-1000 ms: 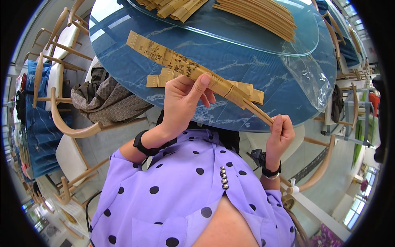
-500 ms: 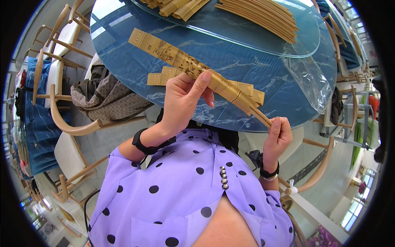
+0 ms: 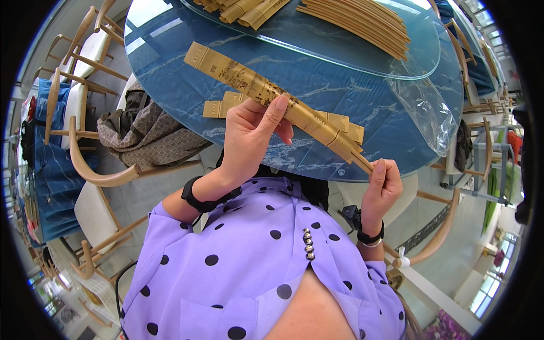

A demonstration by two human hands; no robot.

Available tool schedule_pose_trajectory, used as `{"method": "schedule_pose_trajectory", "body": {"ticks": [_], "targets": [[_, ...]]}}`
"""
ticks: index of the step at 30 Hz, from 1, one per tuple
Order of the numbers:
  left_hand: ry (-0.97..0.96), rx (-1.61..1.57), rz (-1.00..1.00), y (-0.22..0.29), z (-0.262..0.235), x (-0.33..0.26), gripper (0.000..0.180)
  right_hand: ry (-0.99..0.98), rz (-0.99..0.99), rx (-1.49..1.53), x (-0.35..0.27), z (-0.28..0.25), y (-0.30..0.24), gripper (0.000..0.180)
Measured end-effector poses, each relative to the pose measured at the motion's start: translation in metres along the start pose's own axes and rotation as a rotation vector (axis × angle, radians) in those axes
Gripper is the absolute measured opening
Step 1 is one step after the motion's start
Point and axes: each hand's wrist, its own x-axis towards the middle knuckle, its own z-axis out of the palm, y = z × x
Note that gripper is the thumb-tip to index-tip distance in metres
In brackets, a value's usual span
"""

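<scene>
gold paper sleeve (image 3: 255,85) slants over the near worktop (image 3: 164,73); i have the left hand (image 3: 255,127) pinching its middle, the right hand (image 3: 385,182) gripping chopsticks (image 3: 362,162) that look mostly inside, their ends bare. other sleeves (image 3: 356,134) lie beneath; far right, a chopstick pile (image 3: 362,25) looks unsleeved.

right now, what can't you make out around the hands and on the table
- Head view: far ends of the held sticks, hidden inside the held gold sleeve.
- Head view: near tips of those sticks, covered by the right hand.
- Head view: middle of the flat gold sleeves, behind the left hand and held sleeve.
- Head view: far side of the sleeve pile, cut off by the top edge.
</scene>
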Motion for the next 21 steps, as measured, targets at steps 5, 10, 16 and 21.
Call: {"method": "schedule_pose_trajectory", "body": {"ticks": [5, 10, 16, 21], "targets": [[-0.018, 0.008, -0.002, -0.006, 0.001, -0.004, 0.029, -0.003, -0.010, -0.009, 0.000, 0.006, 0.000, 0.027], [-0.020, -0.071, -0.019, -0.008, 0.001, -0.001, 0.026, 0.005, -0.002, -0.008, 0.000, 0.006, -0.001, 0.028], [0.012, -0.055, 0.007, -0.004, -0.001, 0.000, 0.023, 0.019, -0.036, -0.065, -0.002, 0.007, -0.002, 0.028], [-0.009, -0.048, 0.011, -0.008, 0.001, -0.002, 0.023, 0.044, -0.014, -0.006, -0.003, 0.015, -0.005, 0.023]]}}
